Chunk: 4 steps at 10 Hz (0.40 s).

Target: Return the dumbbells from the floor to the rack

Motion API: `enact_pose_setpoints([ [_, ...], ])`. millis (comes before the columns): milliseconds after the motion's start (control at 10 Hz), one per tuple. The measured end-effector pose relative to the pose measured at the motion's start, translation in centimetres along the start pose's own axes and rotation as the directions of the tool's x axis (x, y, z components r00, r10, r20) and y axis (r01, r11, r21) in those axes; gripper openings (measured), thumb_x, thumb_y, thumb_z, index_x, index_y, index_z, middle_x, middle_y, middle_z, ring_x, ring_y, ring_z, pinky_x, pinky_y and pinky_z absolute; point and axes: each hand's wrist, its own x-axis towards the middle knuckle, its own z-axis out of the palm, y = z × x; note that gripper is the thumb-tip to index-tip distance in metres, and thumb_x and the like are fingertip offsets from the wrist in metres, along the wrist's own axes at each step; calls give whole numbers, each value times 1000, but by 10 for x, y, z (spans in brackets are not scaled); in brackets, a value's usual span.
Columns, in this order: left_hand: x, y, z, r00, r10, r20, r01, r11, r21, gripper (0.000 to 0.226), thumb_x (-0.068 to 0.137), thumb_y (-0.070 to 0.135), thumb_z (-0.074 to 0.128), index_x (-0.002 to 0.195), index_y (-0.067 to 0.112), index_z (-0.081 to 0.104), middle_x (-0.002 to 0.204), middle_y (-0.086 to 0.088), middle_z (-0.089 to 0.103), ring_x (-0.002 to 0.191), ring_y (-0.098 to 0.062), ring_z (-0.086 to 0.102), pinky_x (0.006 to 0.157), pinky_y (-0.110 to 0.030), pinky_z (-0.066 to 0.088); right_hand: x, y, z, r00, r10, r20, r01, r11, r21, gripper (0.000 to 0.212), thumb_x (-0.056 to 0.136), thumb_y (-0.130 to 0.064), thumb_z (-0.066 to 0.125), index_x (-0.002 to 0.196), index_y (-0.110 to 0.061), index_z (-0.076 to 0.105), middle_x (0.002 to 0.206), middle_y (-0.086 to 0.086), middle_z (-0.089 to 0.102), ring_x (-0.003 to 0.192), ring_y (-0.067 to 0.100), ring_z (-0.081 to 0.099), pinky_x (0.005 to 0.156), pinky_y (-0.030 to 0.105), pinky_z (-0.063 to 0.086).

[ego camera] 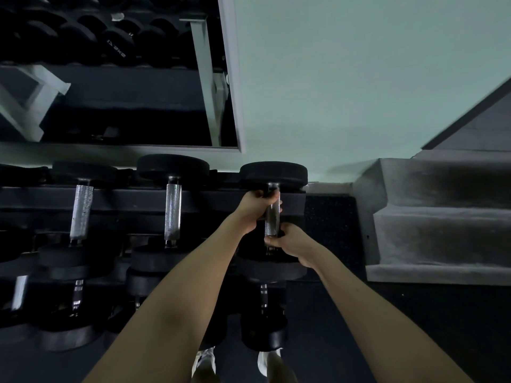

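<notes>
Gym corner: pale green wall (359, 78), dark rack (132, 197) running off to the left of the hands. Dumbbell (273, 174): at the right end of the rack's top row; left hand (254, 207) wraps the far part of its ridged metal bar, right hand (294, 243) the near part. Handling, as judged: heavy, rigid, bar gives sure grip; hold by the bar only, fingers clear of the heads when settling.
</notes>
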Motion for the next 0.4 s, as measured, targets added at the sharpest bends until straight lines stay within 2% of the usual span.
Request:
enact_pose_setpoints([
  [100,0,1,1,1000,5,-26,-3,997,77,9,90,19,60,93,10,61,92,-10,65,86,-24,64,85,-36,53,-3,0,2,999,-30,-33,29,999,-20,42,88,-17,65,127,-6,54,115,6,61,100,15,54,83,23,40],
  [200,1,1,1,995,61,-84,-40,972,232,27,88,25,62,106,5,63,97,-11,64,93,-26,62,86,-40,53,-5,3,0,984,-107,-144,97,993,-72,41,85,-24,68,121,-7,59,116,9,65,98,17,60,74,21,47],
  [300,-5,4,0,985,136,-106,-69,872,485,35,87,33,60,92,-1,66,81,-11,63,79,-25,60,73,-34,49,-23,4,-9,934,-140,-330,89,982,-164,42,84,-34,67,117,-8,60,105,5,66,93,19,63,76,30,50],
  [400,-22,9,-5,973,201,-115,-39,631,775,50,89,47,50,85,-1,64,73,-10,61,83,-30,60,73,-34,44,-55,12,-24,825,-204,-528,140,977,-160,35,86,-37,65,110,-11,66,96,-2,66,88,14,61,75,26,46],
])
